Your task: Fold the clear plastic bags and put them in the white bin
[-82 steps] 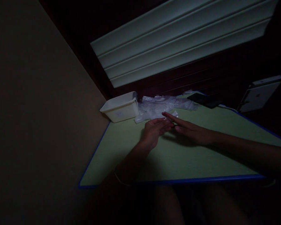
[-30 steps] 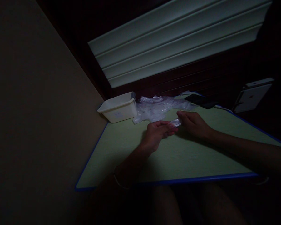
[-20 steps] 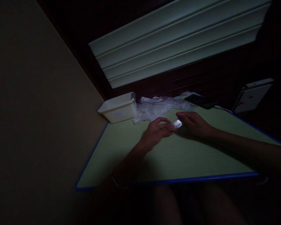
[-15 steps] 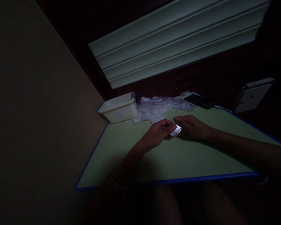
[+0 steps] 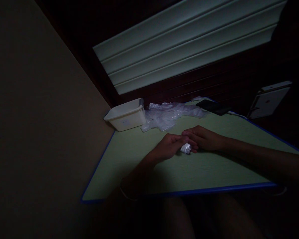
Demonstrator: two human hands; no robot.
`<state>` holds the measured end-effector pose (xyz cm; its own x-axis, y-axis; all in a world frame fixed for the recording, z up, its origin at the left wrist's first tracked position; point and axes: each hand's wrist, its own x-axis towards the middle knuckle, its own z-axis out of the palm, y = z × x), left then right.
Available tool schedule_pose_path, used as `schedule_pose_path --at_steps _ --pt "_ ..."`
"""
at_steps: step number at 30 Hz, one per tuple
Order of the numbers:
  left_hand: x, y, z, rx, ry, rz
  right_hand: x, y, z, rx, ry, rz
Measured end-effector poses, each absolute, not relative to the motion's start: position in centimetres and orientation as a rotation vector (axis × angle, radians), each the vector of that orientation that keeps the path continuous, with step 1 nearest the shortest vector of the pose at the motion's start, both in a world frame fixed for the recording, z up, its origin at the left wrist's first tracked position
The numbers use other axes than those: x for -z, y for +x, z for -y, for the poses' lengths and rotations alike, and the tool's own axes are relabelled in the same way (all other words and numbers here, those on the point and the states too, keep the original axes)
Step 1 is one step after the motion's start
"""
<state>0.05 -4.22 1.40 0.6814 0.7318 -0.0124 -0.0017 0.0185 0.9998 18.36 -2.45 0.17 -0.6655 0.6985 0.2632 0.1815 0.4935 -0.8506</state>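
Note:
A small shiny, whitish packet shows below the fingers where my two hands meet over the green table. My left hand is closed on it, the thumb lying along its top. From the right, my right hand touches the left fingertips, its own fingers curled together; what they hold, if anything, is hidden. Beyond the hands lies a loose pile of clear plastic bags.
At the table's back left stands a white plastic bin. A dark phone-like object with a white cable lies at the back right. Farther right is a white tablet-like box. The table has a blue edge.
Both hands have moved slightly nearer to me and closer together, now touching. The packet has come down with them and looks more bunched up.

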Motion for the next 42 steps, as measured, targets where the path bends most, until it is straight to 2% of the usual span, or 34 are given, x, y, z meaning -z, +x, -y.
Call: schedule_pose_path --at_steps 7,13,42 --pt "-1.8 0.2 4.5 -0.654 1.480 -0.680 -0.7 18.4 2.5 -1.013 -0.801 2.154" --pt "-2.0 0.1 4.7 -0.658 1.444 -0.660 -0.9 18.7 2.4 -1.072 -0.760 2.150" --pt "-1.3 -0.7 4.2 -0.572 1.496 -0.589 -1.0 19.8 1.6 -0.917 -0.905 2.122"
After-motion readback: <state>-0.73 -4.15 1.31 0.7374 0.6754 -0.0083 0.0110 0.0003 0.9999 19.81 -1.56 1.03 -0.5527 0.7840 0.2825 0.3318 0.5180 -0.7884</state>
